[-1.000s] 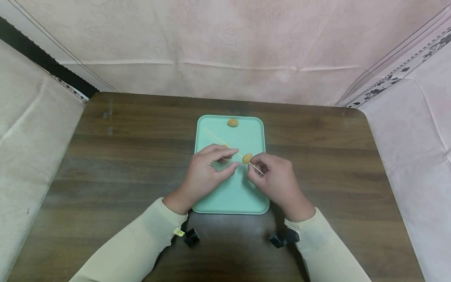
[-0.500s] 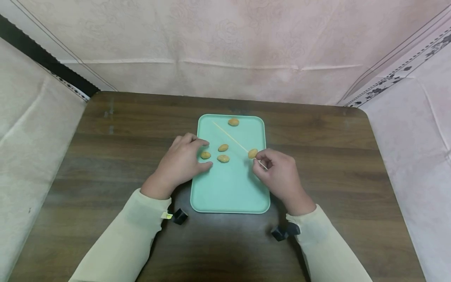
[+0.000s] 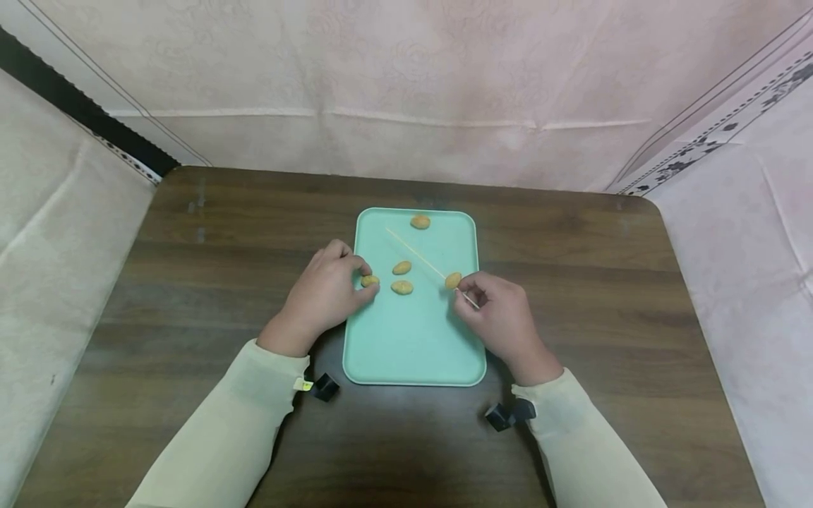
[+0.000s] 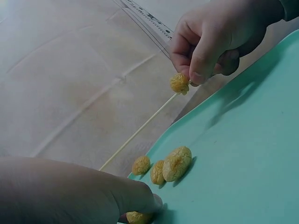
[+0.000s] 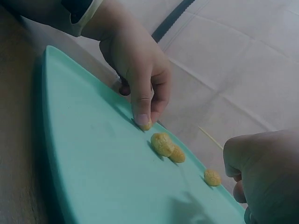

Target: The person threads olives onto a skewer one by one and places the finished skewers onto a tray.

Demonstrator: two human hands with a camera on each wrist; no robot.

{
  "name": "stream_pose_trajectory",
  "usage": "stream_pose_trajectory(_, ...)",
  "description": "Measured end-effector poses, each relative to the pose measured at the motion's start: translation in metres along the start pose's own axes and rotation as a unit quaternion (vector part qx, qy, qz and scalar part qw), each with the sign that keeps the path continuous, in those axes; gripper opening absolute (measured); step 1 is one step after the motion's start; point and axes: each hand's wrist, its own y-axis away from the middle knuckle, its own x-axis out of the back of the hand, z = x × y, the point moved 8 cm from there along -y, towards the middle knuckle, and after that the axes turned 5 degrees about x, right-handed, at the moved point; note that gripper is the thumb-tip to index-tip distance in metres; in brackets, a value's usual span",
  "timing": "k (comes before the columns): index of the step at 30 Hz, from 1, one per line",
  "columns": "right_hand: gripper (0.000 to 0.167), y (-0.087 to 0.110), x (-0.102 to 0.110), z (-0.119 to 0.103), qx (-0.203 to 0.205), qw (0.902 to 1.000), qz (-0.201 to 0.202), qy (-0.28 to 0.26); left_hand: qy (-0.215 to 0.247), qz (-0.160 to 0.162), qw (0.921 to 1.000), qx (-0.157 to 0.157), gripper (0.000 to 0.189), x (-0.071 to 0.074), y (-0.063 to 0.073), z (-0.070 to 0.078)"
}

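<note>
My right hand pinches a thin pale wooden skewer near one end. A wrinkled golden-brown oval piece, like a small potato, is threaded on it close to the fingertips. The skewer's free end points up and left over the mint-green tray. At the tray's left edge my left hand pinches another small potato between thumb and finger. In the left wrist view that potato is partly hidden by the finger above it.
Two more small potatoes lie close together mid-tray, one upper and one lower. Another potato rests by the far rim. The tray stands on a dark wooden table, with pale cloth hanging behind and on both sides.
My left hand has moved left, away from the skewer, to a potato at the tray's left edge, and its fingers have closed on it. My right hand has shifted slightly right with the skewer.
</note>
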Motion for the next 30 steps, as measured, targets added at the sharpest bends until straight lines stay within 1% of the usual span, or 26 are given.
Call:
stream_pose_trajectory(2, 0.006, 0.0, 0.0, 0.0, 0.004, 1.0, 0.002, 0.002, 0.01, 0.002, 0.9999, -0.001, 0.025, 0.0, -0.001, -0.002)
stream_pose_trajectory(4, 0.008, 0.0, -0.001, 0.001, 0.007, 1.0, 0.005, 0.0, 0.033, 0.011, 0.9994, -0.001, 0.026, 0.001, -0.002, -0.003)
stream_pose_trajectory(6, 0.008, 0.001, -0.001, 0.001, 0.007, 1.0, 0.007, -0.002, 0.07, 0.028, 0.9971, -0.005, 0.026, 0.005, -0.003, -0.003)
stream_pose_trajectory(8, 0.008, 0.001, -0.001, 0.002, 0.006, 0.9999, 0.006, -0.007, 0.127, 0.048, 0.9907, -0.005, 0.027, 0.009, -0.004, -0.003)
stream_pose_trajectory(9, 0.008, 0.001, -0.001, 0.002, 0.005, 0.9999, 0.005, -0.01, 0.164, 0.055, 0.9849, -0.004, 0.028, 0.011, -0.004, -0.004)
stream_pose_trajectory(11, 0.006, 0.001, -0.002, 0.002, 0.004, 0.9999, 0.003, -0.012, 0.246, 0.06, 0.9674, -0.003, 0.03, 0.011, -0.006, -0.006)
stream_pose_trajectory(12, 0.007, 0.001, -0.001, 0.002, 0.005, 0.9999, 0.002, -0.015, 0.285, 0.057, 0.9569, -0.001, 0.032, 0.011, -0.007, -0.008)
stream_pose_trajectory(14, 0.006, 0.001, -0.001, 0.003, 0.004, 0.9998, 0.002, -0.018, 0.362, 0.043, 0.931, 0.013, 0.037, 0.007, -0.009, -0.012)
stream_pose_trajectory(15, 0.006, 0.001, -0.002, 0.003, 0.005, 0.9998, 0.002, -0.02, 0.394, 0.037, 0.9182, 0.019, 0.039, 0.006, -0.01, -0.014)
stream_pose_trajectory(17, 0.007, 0.001, -0.003, 0.003, 0.005, 0.9997, 0.001, -0.025, 0.441, 0.028, 0.8966, 0.03, 0.044, 0.003, -0.011, -0.018)
stream_pose_trajectory(19, 0.006, 0.002, -0.004, 0.005, 0.004, 0.9995, 0.0, -0.032, 0.475, 0.026, 0.879, 0.036, 0.048, 0.002, -0.013, -0.021)
stream_pose_trajectory(20, 0.007, 0.002, -0.004, 0.005, 0.005, 0.9993, 0.0, -0.036, 0.487, 0.028, 0.8724, 0.035, 0.05, 0.001, -0.014, -0.022)
stream_pose_trajectory(21, 0.007, 0.002, -0.005, 0.005, 0.006, 0.9992, -0.001, -0.039, 0.496, 0.03, 0.8672, 0.034, 0.051, 0.001, -0.014, -0.023)
stream_pose_trajectory(22, 0.006, 0.003, -0.005, 0.005, 0.006, 0.9991, -0.003, -0.042, 0.501, 0.033, 0.8641, 0.032, 0.053, 0.001, -0.015, -0.024)
stream_pose_trajectory(25, 0.005, 0.004, -0.007, 0.003, 0.013, 0.9985, -0.006, -0.052, 0.508, 0.041, 0.8599, 0.023, 0.054, 0.002, -0.015, -0.025)
stream_pose_trajectory(30, 0.006, 0.005, -0.008, 0.0, 0.023, 0.9972, -0.008, -0.071, 0.521, 0.046, 0.852, -0.003, 0.052, 0.002, -0.015, -0.025)
